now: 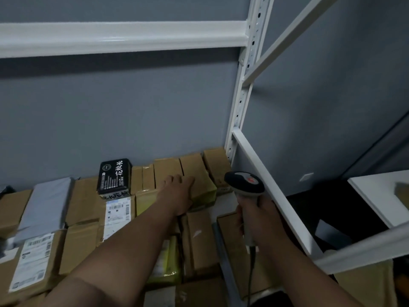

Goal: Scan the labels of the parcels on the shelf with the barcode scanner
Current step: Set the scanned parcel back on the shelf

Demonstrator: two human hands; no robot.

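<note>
The right hand (256, 220) is wrapped round the grip of the scanner (244, 185), head up and aimed toward the back of the shelf, cable trailing down from the handle. The left hand (177, 191) reaches further in, palm down with fingers spread loosely over a small carton (197, 173) in the back row; whether it grips or merely rests there I cannot tell. The parcels cover the shelf (274, 196), packed edge to edge. Nearest, at left, a labelled box (33, 264) lies face up, with a grey mailer (48, 204) behind it. Mid-shelf sits another label (118, 214), and beyond it a black pack (115, 176) against the wall. The cartons look stiff and probably light, best taken by opposite edges; taped faces may be slippery. The mailer would be soft and floppy, so flatten it by its corners
</note>
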